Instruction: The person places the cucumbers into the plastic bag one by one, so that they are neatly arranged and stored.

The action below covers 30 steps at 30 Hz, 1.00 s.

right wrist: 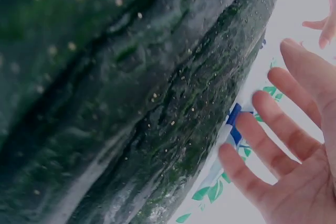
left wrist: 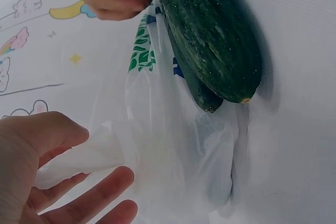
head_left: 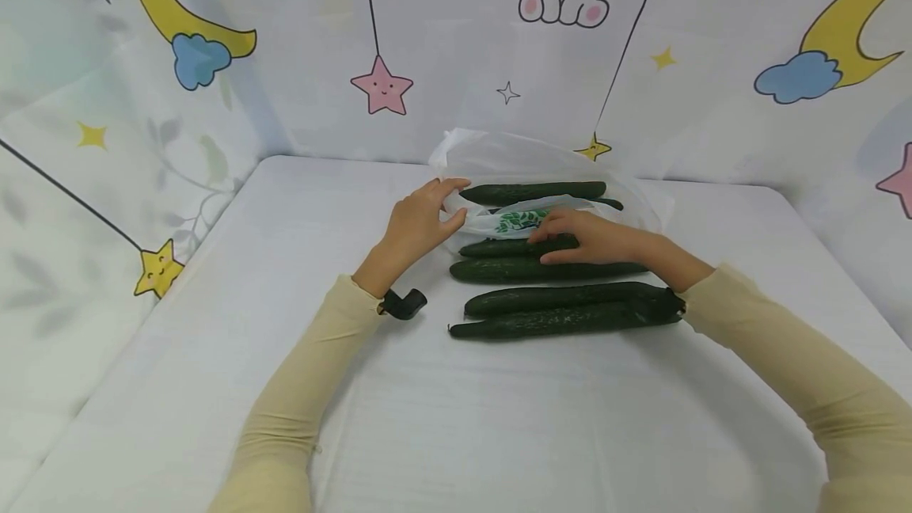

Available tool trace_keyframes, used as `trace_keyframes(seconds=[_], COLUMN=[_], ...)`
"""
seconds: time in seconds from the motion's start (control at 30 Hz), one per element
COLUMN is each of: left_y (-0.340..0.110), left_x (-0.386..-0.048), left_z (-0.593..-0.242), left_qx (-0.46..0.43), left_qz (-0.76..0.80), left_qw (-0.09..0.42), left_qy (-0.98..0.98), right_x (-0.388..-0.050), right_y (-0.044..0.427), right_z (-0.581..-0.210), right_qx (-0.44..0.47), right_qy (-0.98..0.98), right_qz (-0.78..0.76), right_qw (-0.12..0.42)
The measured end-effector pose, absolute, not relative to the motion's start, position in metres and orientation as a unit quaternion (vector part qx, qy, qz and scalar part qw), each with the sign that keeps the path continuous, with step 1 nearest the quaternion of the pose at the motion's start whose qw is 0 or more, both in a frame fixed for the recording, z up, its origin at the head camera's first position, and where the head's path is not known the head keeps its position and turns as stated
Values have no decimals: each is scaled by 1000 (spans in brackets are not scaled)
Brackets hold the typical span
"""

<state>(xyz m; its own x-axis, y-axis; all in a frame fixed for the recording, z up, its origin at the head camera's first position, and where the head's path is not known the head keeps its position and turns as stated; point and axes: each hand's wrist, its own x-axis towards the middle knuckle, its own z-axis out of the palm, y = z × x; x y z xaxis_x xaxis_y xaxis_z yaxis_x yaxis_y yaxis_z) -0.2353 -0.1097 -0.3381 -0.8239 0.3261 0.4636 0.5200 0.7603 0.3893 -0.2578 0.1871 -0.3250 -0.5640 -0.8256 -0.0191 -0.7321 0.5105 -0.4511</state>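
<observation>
A thin white plastic bag (head_left: 492, 153) with green leaf print lies at the back of the table, dark green cucumbers (head_left: 534, 193) showing inside its opening. At the bag's left edge is my left hand (head_left: 420, 216); in the left wrist view a fold of plastic (left wrist: 100, 153) passes between its parted thumb and fingers. My right hand (head_left: 598, 237) hovers over the bag's front and a cucumber (head_left: 492, 248), fingers loosely bent and apart in the right wrist view. Whether it touches either is unclear. Just in front lies another cucumber (head_left: 499, 271).
Nearer to me, two more cucumbers (head_left: 556, 323) lie side by side, their right ends under my right wrist. A black wrist camera (head_left: 404, 305) sticks out from my left sleeve. The white table (head_left: 456, 418) meets a printed cloth backdrop (head_left: 299, 101) behind.
</observation>
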Motion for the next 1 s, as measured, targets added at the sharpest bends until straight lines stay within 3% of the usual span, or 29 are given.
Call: trace_keyframes(seconds=[0.2,1.0], left_y=[-110,-109], left_x=[-235,-237], left_z=[-338,-339], left_qx=[-229,-231], left_qz=[-259,-261], left_qw=[180,171], left_qy=[-921,-922], right_x=[-252,-243], right_y=[191,201], right_z=[-328,-349], right_qx=[-453,-461], right_qy=[858,855], right_qz=[-174,-198], right_qw=[169,131])
